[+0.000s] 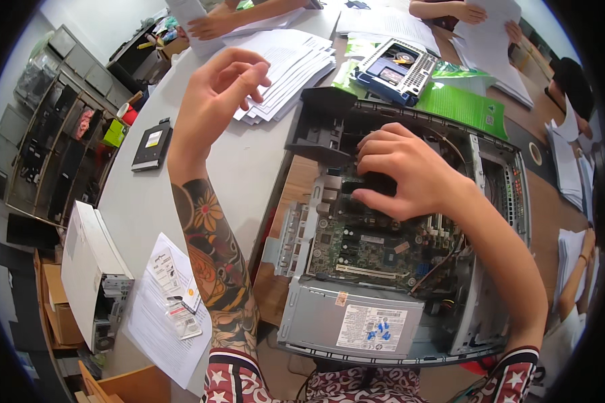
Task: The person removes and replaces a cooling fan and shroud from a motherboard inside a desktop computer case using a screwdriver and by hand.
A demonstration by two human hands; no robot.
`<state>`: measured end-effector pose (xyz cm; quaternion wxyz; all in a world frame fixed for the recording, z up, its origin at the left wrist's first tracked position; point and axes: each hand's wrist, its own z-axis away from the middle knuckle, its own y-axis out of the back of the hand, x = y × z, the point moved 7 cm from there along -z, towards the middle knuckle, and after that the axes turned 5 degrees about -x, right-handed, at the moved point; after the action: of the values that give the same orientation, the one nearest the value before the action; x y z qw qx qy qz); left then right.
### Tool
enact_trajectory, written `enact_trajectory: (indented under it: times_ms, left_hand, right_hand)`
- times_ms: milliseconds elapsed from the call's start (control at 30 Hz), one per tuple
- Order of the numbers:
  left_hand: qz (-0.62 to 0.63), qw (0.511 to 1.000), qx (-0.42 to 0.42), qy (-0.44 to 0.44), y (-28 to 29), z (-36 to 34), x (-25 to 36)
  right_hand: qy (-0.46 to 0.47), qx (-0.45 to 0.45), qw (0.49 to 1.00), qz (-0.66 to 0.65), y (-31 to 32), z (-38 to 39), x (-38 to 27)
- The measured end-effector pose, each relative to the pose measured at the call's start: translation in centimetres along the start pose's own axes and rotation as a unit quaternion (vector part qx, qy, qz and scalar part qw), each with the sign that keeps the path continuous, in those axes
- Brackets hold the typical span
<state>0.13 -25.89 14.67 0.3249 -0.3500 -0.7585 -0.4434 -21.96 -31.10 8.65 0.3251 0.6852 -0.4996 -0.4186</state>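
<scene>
standing at the left edge of the desk is a white case, with a black drive farther up and papers just beside. the left hand is raised, fingers bent and apart. at the near edge lies an open computer, the right hand curved over its board; whether it pinches the dark part, i cannot tell.

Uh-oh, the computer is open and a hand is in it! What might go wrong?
The right hand is inside the open case, over the circuit board, so it might bump or scratch small parts. A thin cable runs over the board, and a finger could perhaps snag it. The raised left hand is near the fanned papers, so a careless sweep might scatter them.
</scene>
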Motion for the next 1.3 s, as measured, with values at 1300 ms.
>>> enact_trajectory:
  times_ms: [1300]
  left_hand:
    - [-0.012, 0.999, -0.037, -0.018, 0.5, 0.4, 0.1]
  right_hand:
    - [-0.235, -0.231, 0.944, 0.028, 1.5, 2.4, 2.7]
